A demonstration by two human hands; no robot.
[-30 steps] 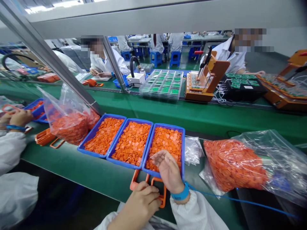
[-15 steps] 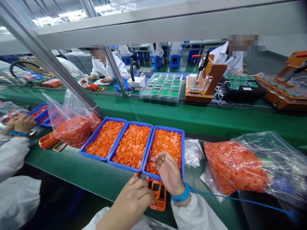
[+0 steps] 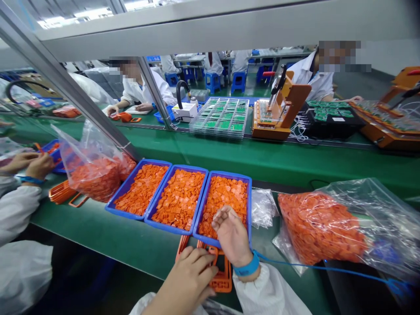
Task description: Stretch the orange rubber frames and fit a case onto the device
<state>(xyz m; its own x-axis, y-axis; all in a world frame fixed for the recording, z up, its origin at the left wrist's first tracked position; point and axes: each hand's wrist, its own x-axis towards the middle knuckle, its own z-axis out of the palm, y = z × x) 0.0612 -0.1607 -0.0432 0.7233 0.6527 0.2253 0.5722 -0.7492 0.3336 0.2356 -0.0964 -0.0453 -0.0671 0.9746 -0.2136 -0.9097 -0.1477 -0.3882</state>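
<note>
My left hand [image 3: 193, 275] is palm down at the bench's near edge. Its fingers bend over an orange plastic frame [image 3: 215, 253] and appear to grip it; the fingertips are partly hidden. Another orange frame [image 3: 225, 284] lies under and beside it, and a third orange piece [image 3: 182, 246] sticks out past the knuckles. My right hand [image 3: 232, 238], wearing a blue wrist strap [image 3: 247, 266], is turned palm up over the near end of the right blue tray [image 3: 250, 197]. Its fingers are loosely curled and apart, with nothing visible in them. Small orange plastic pieces [image 3: 226, 188] fill that tray.
Two more blue trays [image 3: 207, 173] [image 3: 110, 205] of orange pieces adjoin it. Bags of orange parts [image 3: 321, 227] [image 3: 95, 179] stand on both sides. A blue cord [image 3: 311, 271] runs right from my strap. At left are a co-worker's hands [image 3: 36, 166]. A metal post [image 3: 82, 96] slants overhead.
My left hand has shifted slightly right, its fingers spreading farther over the orange frames. My right hand stays nearly in place. The co-worker's hands at left now hold a small orange piece.
</note>
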